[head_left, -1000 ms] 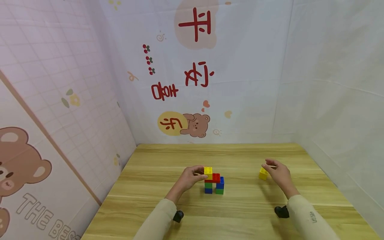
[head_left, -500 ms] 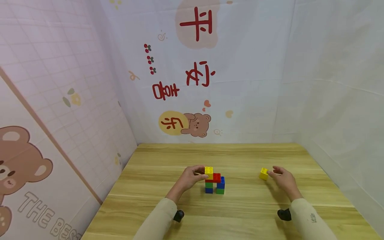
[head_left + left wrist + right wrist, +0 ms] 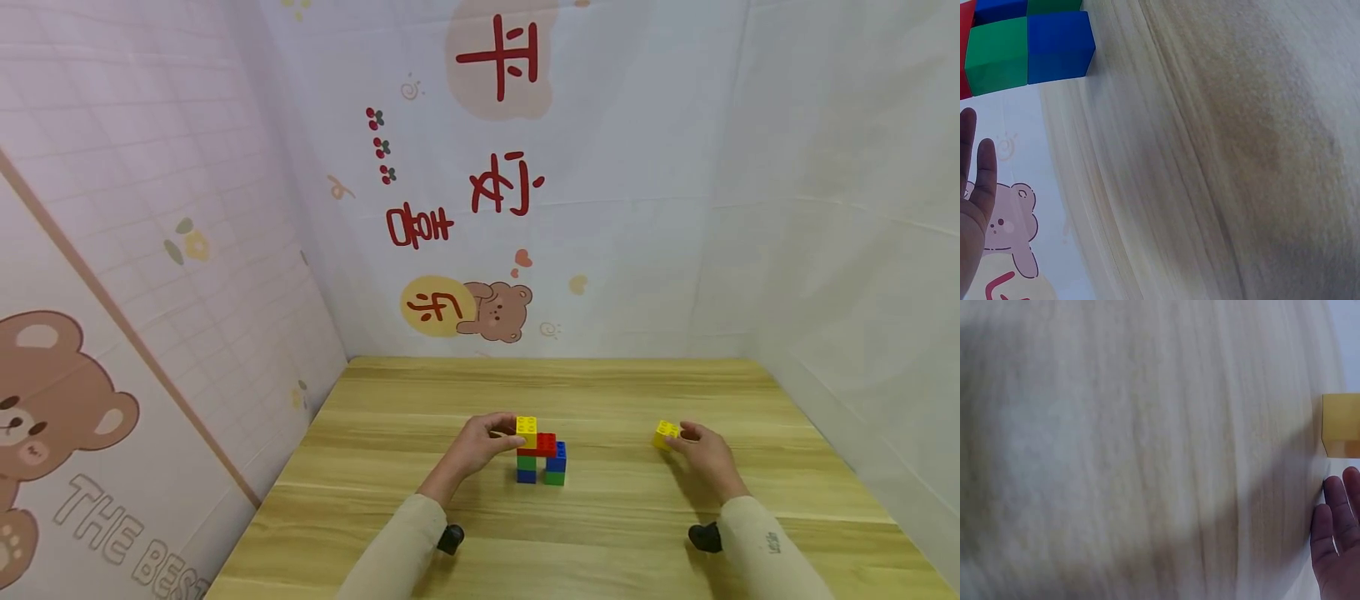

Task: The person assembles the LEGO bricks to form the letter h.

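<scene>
In the head view my left hand point(image 3: 474, 447) pinches a yellow toy building brick point(image 3: 527, 431) on top of the left end of a small brick arch. A flat red brick point(image 3: 547, 444) bridges its two legs. The left leg is a green brick point(image 3: 527, 462) over a blue brick point(image 3: 527, 477); the right is blue over green. The left wrist view shows that leg's green brick point(image 3: 997, 57) up close, with the yellow brick out of frame. Off to the right, my right hand point(image 3: 708, 458) pinches a second yellow brick point(image 3: 664, 435) between thumb and fingers.
Both forearms reach across the wooden table point(image 3: 615, 542) from its near side. A black wrist device point(image 3: 705, 537) shows by the right sleeve, another point(image 3: 451, 539) by the left. Printed cloth point(image 3: 637, 208) hangs behind the table and along its sides.
My right thumb and fingers have closed on the right yellow brick, which has turned so that more studs face the camera. My left hand stays on the arch. The view has shifted slightly.
</scene>
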Tool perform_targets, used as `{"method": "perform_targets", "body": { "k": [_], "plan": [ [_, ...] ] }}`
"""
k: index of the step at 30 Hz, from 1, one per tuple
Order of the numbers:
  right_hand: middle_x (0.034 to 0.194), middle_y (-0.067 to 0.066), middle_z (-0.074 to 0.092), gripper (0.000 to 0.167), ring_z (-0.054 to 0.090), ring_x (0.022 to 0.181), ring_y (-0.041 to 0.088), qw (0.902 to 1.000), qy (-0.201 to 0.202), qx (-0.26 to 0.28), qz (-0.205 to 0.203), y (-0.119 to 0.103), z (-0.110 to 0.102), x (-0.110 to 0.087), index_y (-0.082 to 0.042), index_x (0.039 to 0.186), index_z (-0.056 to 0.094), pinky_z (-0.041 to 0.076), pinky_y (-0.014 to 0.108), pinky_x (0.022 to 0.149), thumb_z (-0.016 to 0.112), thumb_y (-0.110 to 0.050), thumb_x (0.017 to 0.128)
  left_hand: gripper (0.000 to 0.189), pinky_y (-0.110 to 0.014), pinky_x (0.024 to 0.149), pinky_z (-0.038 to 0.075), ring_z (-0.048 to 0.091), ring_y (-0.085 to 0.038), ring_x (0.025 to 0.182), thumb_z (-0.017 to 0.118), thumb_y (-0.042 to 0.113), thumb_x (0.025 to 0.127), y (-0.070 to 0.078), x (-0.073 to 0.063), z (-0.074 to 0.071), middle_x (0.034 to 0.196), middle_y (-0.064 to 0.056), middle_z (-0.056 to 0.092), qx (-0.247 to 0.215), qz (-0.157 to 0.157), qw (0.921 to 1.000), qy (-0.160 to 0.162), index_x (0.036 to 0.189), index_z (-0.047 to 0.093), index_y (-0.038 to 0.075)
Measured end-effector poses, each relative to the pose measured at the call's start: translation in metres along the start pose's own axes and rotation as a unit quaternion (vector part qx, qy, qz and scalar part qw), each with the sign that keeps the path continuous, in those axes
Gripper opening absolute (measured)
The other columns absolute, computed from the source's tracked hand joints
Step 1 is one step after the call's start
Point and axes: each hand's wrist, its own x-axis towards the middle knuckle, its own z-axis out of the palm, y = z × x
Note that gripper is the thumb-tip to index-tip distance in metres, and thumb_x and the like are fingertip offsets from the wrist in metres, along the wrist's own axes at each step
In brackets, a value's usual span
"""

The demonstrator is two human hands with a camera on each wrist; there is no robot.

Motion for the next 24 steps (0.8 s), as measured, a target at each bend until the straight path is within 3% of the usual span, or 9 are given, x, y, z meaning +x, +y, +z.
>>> {"method": "perform_targets", "body": {
  "k": [7,13,24],
  "plan": [
    [0.143,0.038,0.038,0.062,0.042,0.126,0.054,0.9996,0.02,-0.02,-0.005,-0.0001,0.0015,-0.0028,0.017,0.141,0.038,0.039,0.061,0.1,0.057,-0.026,0.102,0.038,-0.04,0.094,0.049,0.06,-0.021,0.104,0.073,0.029,0.092,0.0017,0.0013,0.0016,0.111,0.004,0.067,0.017,0.004,0.9998,-0.001,0.126,0.067,0.013],
    [0.145,0.036,0.037,0.063,0.04,0.128,0.052,0.9996,0.021,-0.014,0.009,-0.001,0.0021,-0.0048,0.014,0.144,0.037,0.038,0.06,0.101,0.056,-0.029,0.102,0.034,-0.039,0.093,0.048,0.059,-0.018,0.102,0.074,0.028,0.091,0.0017,0.0018,0.0019,0.107,0.007,0.067,0.037,0.004,0.9993,-0.003,0.123,0.069,0.016],
    [0.141,0.035,0.044,0.067,0.047,0.124,0.05,0.9986,0.033,-0.027,-0.032,-0.0089,0.0026,-0.0046,0.013,0.141,0.041,0.042,0.058,0.098,0.056,-0.038,0.102,0.031,-0.041,0.093,0.047,0.058,-0.016,0.099,0.077,0.03,0.088,-0.0057,0.0011,0.0022,0.103,0.008,0.067,0.058,-0.003,0.9983,-0.002,0.116,0.072,0.017]
  ]
}}
